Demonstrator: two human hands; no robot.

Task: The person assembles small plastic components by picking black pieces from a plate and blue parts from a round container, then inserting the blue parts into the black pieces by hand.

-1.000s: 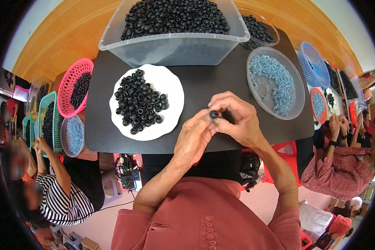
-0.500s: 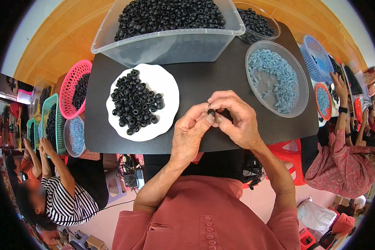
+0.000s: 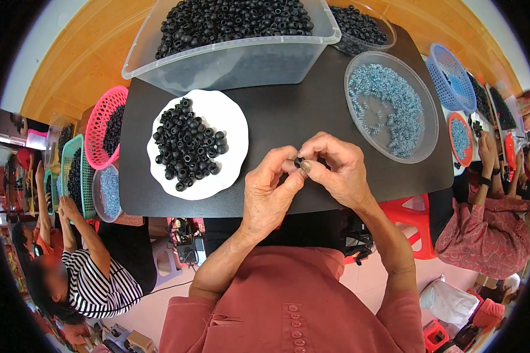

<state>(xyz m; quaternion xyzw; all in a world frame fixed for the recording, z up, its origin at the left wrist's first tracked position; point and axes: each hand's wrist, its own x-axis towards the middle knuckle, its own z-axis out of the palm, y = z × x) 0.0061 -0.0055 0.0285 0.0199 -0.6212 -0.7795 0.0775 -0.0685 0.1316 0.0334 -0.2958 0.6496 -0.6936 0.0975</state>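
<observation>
My hands meet over the near edge of the dark table (image 3: 265,117), fingertips closed round one small round black hollow plastic piece (image 3: 298,162). My left hand (image 3: 271,191) pinches it from the left with thumb and forefinger. From the other side, the thumb and fingers of my right hand (image 3: 338,170) press on it; part of the piece is hidden by them. To the left, a white scalloped plate (image 3: 232,132) bears a heap of similar black pieces (image 3: 188,144). Farther right stands a round clear tub (image 3: 388,150) of tiny bluish spring-like coils (image 3: 397,106).
A large clear bin (image 3: 235,65) full of black pieces takes up the back of the table, beside a smaller clear container (image 3: 362,47) of them. Left of the table are a pink basket (image 3: 94,132) and a person in stripes (image 3: 100,288). Another person (image 3: 483,241) works at the right.
The left thumb has drawn back from over the black piece, and the fingers have shifted round it. The piece stays between both hands. The view has tilted slightly.
</observation>
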